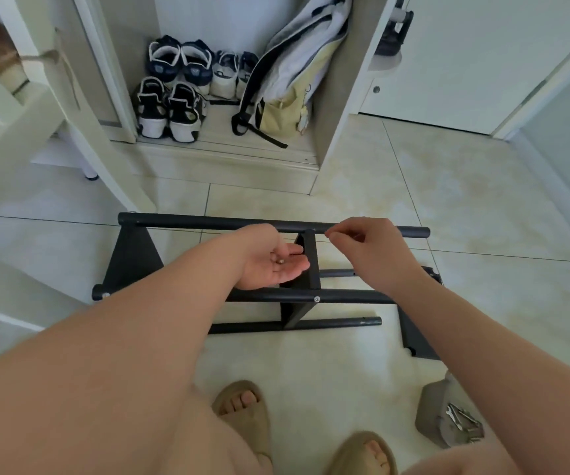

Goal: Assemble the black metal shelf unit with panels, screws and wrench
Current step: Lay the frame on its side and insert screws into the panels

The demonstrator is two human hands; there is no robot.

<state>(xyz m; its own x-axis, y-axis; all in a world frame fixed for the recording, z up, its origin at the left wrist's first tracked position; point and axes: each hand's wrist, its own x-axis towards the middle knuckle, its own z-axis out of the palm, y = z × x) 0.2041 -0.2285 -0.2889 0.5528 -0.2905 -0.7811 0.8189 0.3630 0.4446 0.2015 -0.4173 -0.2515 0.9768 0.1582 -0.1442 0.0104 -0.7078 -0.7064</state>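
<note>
Head view: a hardware pouch (438,416) was seen at 4 o'clock. At centre the shelf frame (208,222) lay partly joined, right rail ends unfastened. A screw (280,261) was cradled in the flat left hand (273,265); a small fastener seemed pinched by the right hand (366,245). Floor (465,200) was left open toward 2 o'clock.

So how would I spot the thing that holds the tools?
Find the black shelf frame lying on the pale tiled floor. From its right end come back toward the tan sandals, to a small grey bag beside the right forearm. Unlike them, it is grey with shiny silver tools showing.
</note>
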